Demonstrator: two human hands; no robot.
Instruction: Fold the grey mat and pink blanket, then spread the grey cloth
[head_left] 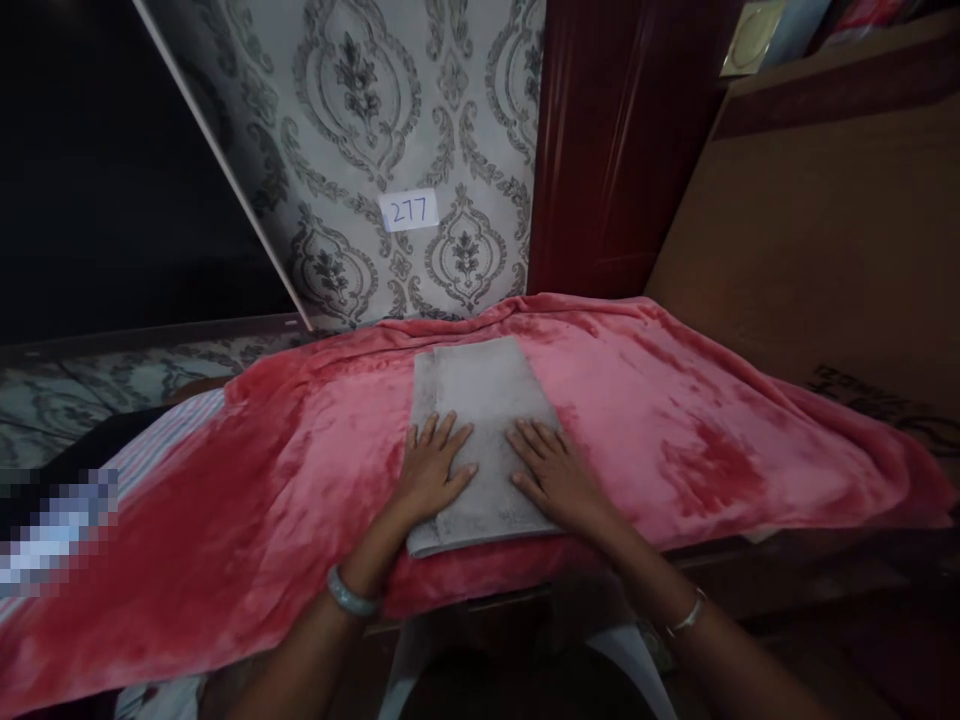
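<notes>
A grey folded cloth [487, 385], roughly rectangular, lies flat in front of me on a pink and red plush blanket [637, 400]. My left hand [433, 468] rests palm down on the cloth's left side, fingers spread. On its right side, my right hand [559, 475] also lies flat with the fingers apart. Neither hand grips anything. The cloth's folded layers show along its near edge and left side. Which kind of cloth item it is, I cannot tell.
A large cardboard box [832, 230] stands at the right, beside a dark red door panel [615, 140]. Patterned wallpaper behind carries a paper label [409, 210] reading 277. A big dark screen [127, 180] fills the upper left. Striped fabric [176, 430] lies at the left.
</notes>
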